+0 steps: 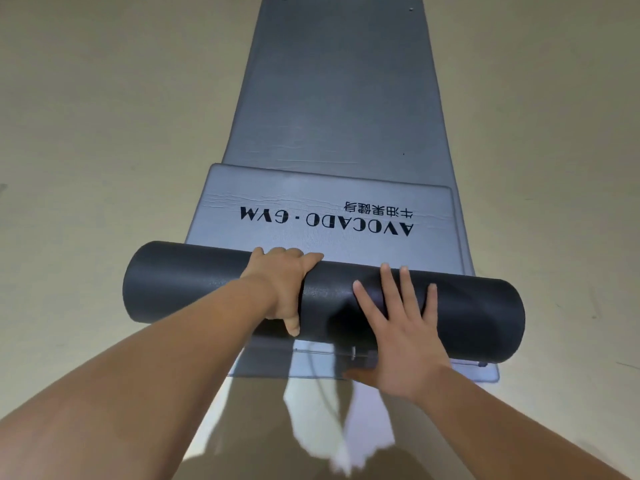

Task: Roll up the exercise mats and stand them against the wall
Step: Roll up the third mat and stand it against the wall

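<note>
A grey exercise mat is rolled most of the way into a thick dark roll (194,285) lying across the view. Its last flat flap (277,199), printed "AVOCADO · GYM", extends away from the roll. My left hand (282,285) grips the roll near its middle, fingers curled over the top and thumb underneath. My right hand (398,327) presses flat on the roll with fingers spread. Under it lies a second grey mat (339,88), flat and unrolled, stretching away from me.
Beige floor (104,133) surrounds the mats on both sides. A thin cord and a small metal fitting (360,355) lie on the near end of the lower mat, just below the roll. No wall is in view.
</note>
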Motion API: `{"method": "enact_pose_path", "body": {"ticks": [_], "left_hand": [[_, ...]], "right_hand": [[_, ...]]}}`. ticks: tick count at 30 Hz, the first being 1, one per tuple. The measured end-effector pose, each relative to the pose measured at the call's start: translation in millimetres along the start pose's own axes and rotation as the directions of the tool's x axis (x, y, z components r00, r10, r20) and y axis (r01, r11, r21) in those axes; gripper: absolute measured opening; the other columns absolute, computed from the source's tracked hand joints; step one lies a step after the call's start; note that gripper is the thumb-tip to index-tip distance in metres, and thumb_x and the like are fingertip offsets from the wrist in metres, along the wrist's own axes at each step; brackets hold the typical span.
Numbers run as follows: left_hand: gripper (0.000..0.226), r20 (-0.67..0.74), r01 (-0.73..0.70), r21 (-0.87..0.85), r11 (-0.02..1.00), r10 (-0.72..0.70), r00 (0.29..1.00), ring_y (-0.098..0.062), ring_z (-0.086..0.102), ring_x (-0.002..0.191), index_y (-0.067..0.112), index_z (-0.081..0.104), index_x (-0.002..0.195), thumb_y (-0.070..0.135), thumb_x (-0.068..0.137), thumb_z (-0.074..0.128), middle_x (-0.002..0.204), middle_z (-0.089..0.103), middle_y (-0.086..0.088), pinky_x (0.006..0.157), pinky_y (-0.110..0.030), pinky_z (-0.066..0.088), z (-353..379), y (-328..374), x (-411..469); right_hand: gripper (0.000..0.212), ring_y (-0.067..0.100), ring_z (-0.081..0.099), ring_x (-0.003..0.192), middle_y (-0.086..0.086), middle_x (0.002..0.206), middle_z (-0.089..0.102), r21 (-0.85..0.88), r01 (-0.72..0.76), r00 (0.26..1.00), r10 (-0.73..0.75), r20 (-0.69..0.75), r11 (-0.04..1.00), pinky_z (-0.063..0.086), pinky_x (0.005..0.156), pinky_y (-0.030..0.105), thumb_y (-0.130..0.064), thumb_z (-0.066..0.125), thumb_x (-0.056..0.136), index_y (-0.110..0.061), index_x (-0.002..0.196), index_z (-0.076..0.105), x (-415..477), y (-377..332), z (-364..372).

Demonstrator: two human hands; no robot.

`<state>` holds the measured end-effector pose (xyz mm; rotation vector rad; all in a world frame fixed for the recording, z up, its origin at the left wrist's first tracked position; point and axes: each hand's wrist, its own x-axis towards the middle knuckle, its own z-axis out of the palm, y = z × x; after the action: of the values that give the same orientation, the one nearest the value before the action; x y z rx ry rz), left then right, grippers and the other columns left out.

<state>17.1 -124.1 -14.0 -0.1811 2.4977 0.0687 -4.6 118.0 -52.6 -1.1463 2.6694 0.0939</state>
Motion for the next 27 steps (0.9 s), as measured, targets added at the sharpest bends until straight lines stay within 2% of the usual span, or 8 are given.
{"method": "enact_pose_path", "body": {"ticks": [3,6,9,12,15,17,23,27], "left_hand": [[0.135,-0.133,-0.056,0.121,0.991,0.072,0.988,-0.028,-0.008,0.156,0.029,-0.013,0.160,0.055,0.067,0.081,0.170,-0.013,0.001,0.117,-0.071,0.001,8,3,-5],[0.115,-0.300,-0.050,0.188,0.981,0.105,0.948,-0.036,-0.024,0.152,0.018,-0.020,0.158,0.051,0.083,0.060,0.166,-0.027,-0.005,0.113,-0.074,-0.010,14,12,-13],[0.094,-0.431,-0.014,0.241,0.970,0.120,0.894,-0.045,-0.014,0.153,0.009,-0.004,0.161,0.049,0.084,0.033,0.168,-0.015,-0.015,0.111,-0.077,-0.007,42,22,-16],[0.105,-0.360,0.028,0.061,0.998,-0.005,0.933,-0.042,-0.012,0.154,0.013,-0.005,0.161,0.063,0.080,0.038,0.169,-0.011,-0.016,0.110,-0.078,0.003,66,18,-8],[0.134,-0.296,0.079,0.073,0.994,-0.054,0.954,-0.040,-0.031,0.149,0.015,-0.040,0.147,0.085,0.073,0.047,0.162,-0.035,-0.015,0.108,-0.079,-0.007,61,11,13],[0.145,-0.279,0.081,0.107,0.991,-0.048,0.959,-0.039,-0.033,0.148,0.016,-0.046,0.143,0.088,0.068,0.054,0.160,-0.038,-0.014,0.108,-0.078,-0.008,46,7,28],[0.152,-0.287,0.095,-0.008,0.995,-0.093,0.953,-0.036,-0.013,0.155,0.027,-0.011,0.160,0.093,0.046,0.066,0.170,-0.005,-0.004,0.115,-0.075,-0.003,-10,-13,76],[0.147,-0.415,0.134,0.095,0.986,-0.083,0.906,-0.043,-0.021,0.151,0.025,-0.017,0.159,0.100,0.052,0.049,0.168,-0.015,-0.013,0.111,-0.078,-0.008,-23,-14,81]], "right_hand": [[0.128,0.045,0.005,0.157,0.020,0.171,0.009,0.012,-0.011,1.000,0.011,-0.001,1.000,0.007,0.117,0.076,-0.098,0.043,0.057,-0.033,0.164,0.018,11,4,8],[0.123,0.039,-0.007,0.158,0.015,0.173,-0.005,0.034,-0.036,0.999,0.035,0.012,0.999,-0.003,0.120,0.070,-0.103,0.032,0.064,-0.041,0.163,-0.007,42,17,-2],[0.120,0.032,-0.007,0.159,0.007,0.174,-0.005,0.050,-0.063,0.991,0.056,0.125,0.997,-0.002,0.125,0.062,-0.106,0.020,0.064,-0.043,0.161,-0.014,84,34,-20],[0.121,0.027,0.004,0.160,0.004,0.174,0.007,0.102,-0.067,0.982,0.047,0.182,0.993,0.005,0.126,0.058,-0.107,0.014,0.062,-0.042,0.164,0.001,113,47,-33],[0.108,0.029,0.004,0.160,0.007,0.173,0.012,0.052,-0.089,0.996,0.089,0.001,0.995,0.003,0.125,0.063,-0.100,0.007,0.073,-0.040,0.163,0.012,114,47,-32],[0.097,0.034,0.005,0.159,0.013,0.171,0.016,0.074,-0.091,0.978,0.104,-0.181,0.993,0.001,0.123,0.067,-0.091,0.015,0.085,-0.034,0.162,0.024,99,42,-23],[0.093,0.044,0.013,0.157,0.021,0.170,0.017,-0.028,0.010,0.946,-0.018,-0.322,1.000,0.009,0.118,0.075,-0.082,0.050,0.083,-0.029,0.158,0.038,70,38,24],[0.115,0.042,0.013,0.157,0.020,0.169,0.018,-0.011,-0.032,0.951,0.027,-0.309,0.999,0.001,0.120,0.072,-0.094,0.053,0.067,-0.031,0.161,0.030,103,45,4]]}}
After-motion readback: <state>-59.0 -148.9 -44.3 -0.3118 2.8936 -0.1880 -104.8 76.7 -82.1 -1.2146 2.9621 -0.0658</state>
